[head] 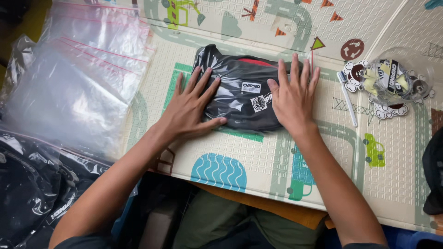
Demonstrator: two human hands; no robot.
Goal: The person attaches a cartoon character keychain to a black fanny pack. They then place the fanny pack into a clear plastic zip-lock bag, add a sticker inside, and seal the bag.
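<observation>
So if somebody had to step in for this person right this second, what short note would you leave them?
Left hand: open, flat, pressing the left end of the black garment sealed in a clear plastic bag.
Right hand: open, flat on the bag's right end.
Things: the packet lies on the road-pattern play mat. Stack of empty clear zip bags at left; more bagged black garments at lower left; white toothbrush and a clear tub of stickers at right.
Done: garment folded, bagged, stickers on it.
Left: apparently flattening it; whether the bag is sealed cannot be told.
</observation>
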